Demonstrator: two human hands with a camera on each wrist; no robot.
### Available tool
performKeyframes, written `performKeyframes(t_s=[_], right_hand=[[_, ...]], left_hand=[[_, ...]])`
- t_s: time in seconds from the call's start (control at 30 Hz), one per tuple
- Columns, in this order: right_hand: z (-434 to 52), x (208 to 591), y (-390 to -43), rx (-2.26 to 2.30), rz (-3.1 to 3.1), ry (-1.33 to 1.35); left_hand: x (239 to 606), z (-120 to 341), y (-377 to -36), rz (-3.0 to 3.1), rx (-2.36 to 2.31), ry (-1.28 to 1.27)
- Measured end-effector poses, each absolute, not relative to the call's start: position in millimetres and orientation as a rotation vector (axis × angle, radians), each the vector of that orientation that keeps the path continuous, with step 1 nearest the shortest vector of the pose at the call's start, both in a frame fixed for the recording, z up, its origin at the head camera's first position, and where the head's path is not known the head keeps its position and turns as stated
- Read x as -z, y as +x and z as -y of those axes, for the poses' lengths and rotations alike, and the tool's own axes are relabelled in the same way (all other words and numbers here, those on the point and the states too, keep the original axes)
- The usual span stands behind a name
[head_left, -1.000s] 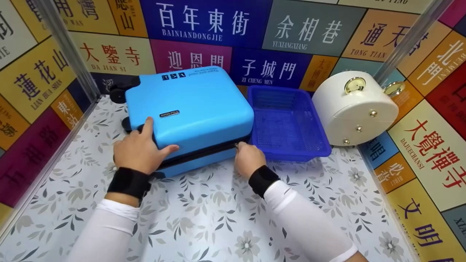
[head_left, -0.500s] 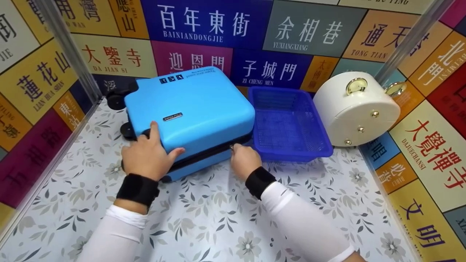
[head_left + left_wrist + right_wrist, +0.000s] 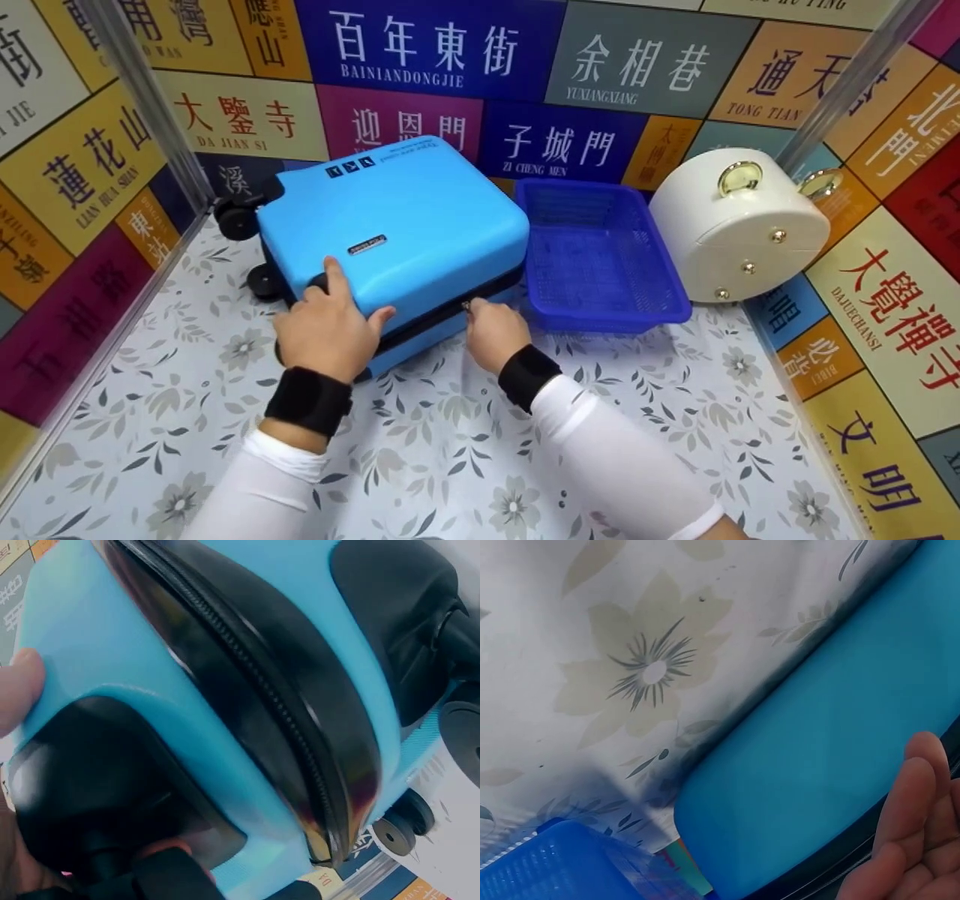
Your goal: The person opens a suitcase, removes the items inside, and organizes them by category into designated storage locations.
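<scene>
A small blue hard-shell suitcase lies flat on the floral-patterned counter, wheels toward the left wall. The left hand rests spread on the suitcase's near left corner, fingers fairly straight and thumb out along the lid's edge, pressing rather than gripping. The right hand sits at the dark zipper seam (on the near side, toward the right corner), fingers curled and pinching the small metal zipper pull. Just beside the suitcase on the right stands a blue plastic mesh basket, and beyond it a white round case with gold fittings leans by the wall.
</scene>
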State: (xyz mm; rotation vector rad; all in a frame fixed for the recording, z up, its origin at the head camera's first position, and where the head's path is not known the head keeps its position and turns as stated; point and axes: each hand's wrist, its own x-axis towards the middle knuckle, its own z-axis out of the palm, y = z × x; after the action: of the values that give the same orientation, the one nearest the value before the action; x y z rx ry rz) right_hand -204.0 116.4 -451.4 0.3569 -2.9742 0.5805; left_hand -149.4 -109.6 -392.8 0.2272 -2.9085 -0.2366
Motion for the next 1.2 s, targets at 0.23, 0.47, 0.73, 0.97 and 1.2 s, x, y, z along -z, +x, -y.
performKeyframes(t_s=[0.23,0.47,0.73,0.97,1.2], right_hand=[[-112,449,-207,-0.588,2.973,0.384],[-116,449,-210,-0.617,2.988,0.329],[-115,450,-211,-0.633,2.997,0.285],[-110,450,-214,-0.629,3.001,0.291],[-112,448,-226,-0.584,3.017,0.283]], left_hand=[[386,96,-136,2.922,0.207,0.118],[354,131,-130,2.97,0.397,-0.109],[354,182,-163,3.015,0.449,-0.33],[370,202,-181,2.982,0.532,-0.489],[377,189,-181,2.901,0.328,-0.488]])
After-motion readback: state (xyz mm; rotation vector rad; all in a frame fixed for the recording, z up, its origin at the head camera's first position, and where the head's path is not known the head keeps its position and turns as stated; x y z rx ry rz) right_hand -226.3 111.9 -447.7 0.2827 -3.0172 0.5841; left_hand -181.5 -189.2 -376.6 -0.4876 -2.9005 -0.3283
